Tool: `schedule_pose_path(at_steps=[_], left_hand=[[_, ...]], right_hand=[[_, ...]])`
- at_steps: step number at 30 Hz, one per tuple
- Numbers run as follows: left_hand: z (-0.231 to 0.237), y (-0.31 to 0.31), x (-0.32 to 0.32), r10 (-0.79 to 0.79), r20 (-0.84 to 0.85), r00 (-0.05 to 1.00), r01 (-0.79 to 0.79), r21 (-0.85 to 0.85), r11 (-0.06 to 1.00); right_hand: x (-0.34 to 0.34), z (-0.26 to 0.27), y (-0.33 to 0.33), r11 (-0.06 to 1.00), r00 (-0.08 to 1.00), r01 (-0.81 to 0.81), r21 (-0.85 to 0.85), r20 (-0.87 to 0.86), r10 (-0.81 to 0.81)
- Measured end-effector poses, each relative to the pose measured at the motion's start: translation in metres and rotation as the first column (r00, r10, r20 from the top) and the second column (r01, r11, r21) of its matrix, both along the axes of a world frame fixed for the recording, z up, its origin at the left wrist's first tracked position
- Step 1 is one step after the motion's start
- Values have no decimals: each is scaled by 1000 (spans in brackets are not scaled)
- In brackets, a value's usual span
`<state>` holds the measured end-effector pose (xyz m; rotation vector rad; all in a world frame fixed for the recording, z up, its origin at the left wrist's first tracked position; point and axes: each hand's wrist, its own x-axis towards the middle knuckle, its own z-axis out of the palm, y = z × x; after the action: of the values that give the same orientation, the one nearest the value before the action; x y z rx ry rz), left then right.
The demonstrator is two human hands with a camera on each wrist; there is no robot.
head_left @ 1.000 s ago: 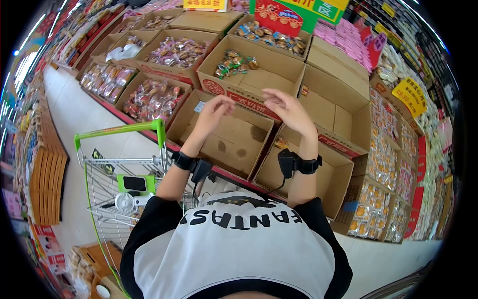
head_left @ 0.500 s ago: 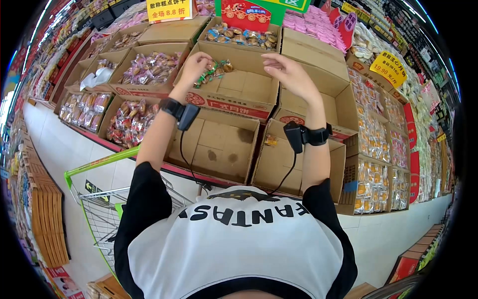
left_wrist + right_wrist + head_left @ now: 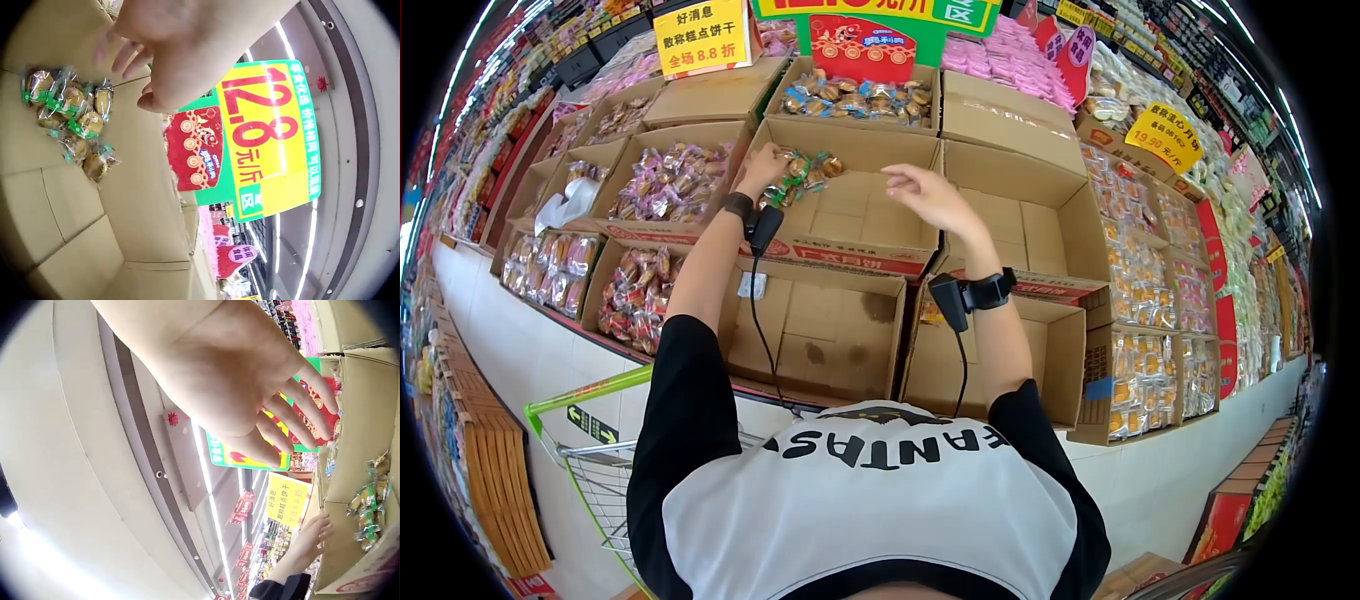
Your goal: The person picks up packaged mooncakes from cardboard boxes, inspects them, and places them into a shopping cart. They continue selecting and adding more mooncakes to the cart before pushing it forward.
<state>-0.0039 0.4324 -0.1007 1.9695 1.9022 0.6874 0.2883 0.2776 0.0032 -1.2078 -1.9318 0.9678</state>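
A few wrapped mooncakes [image 3: 808, 170] in clear and green packs lie in the back left part of a large cardboard box [image 3: 870, 205]. My left hand [image 3: 762, 170] hangs over the box's left side, right beside these packs. In the left wrist view the fingers of that hand [image 3: 178, 47] are loosely bent with nothing in them, and the mooncakes [image 3: 72, 103] lie past the fingertips. Over the box's right half hovers my right hand [image 3: 930, 200]. Its fingers [image 3: 290, 415] are relaxed and apart, the palm bare.
Nearer me stand two low boxes, one stained [image 3: 820, 320] and one with a small orange pack [image 3: 931, 312]. Purple-wrapped cakes [image 3: 668, 182] fill a box at left. Behind is a box of blue-wrapped cakes [image 3: 855, 100]. A green-handled shopping cart [image 3: 590, 390] stands at lower left.
Both hands have reached forward from over the near boxes to the larger box behind. My left hand has come down beside the green-wrapped mooncakes. The head view has shifted, and the cart shows less.
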Motion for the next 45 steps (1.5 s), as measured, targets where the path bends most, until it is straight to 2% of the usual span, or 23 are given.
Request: schedule_pose_path(at_steps=[1,3,4,7,11,13,17,19,23,25,40,45], left_hand=[[-2,1,4,-6,2,1000,6,-3,1000],[-6,5,11,87,-49,995,-92,-115,989],[-13,14,11,61,-132,989,-81,-153,985],[-25,23,16,23,-161,987,-59,-219,974],[-46,38,21,56,-163,985,-100,-278,955],[-56,45,19,41,-147,988,-91,-357,930],[-72,55,21,0,-180,984,-70,-381,922],[-72,49,29,69,-227,972,-135,-289,948],[-69,47,31,86,-235,968,-151,-274,950],[-70,47,31,84,-349,933,-170,-222,960],[-75,40,29,83,-344,935,-125,-101,987],[-70,41,29,54,-340,939,-105,-135,985]], right_hand=[[-1,-4,0,1000,1000,6,-3,2,-6],[-3,-15,2,999,1000,15,-30,-3,-15],[-3,-18,2,998,1000,3,-61,-30,-5],[-2,-23,0,996,1000,-1,-84,-4,0],[-1,-33,-2,994,999,41,-104,-31,-44],[2,-35,-5,993,998,40,-113,-38,-45],[5,-38,-13,985,995,49,-167,-78,-63],[6,-41,-15,981,991,47,-189,-113,-69],[7,-44,-20,972,984,51,-227,-157,-89],[7,-43,-22,969,984,58,-239,-151,-97],[-1,-50,-18,971,988,17,-237,-143,-52],[-3,-51,-18,971,991,14,-240,-126,-45]])
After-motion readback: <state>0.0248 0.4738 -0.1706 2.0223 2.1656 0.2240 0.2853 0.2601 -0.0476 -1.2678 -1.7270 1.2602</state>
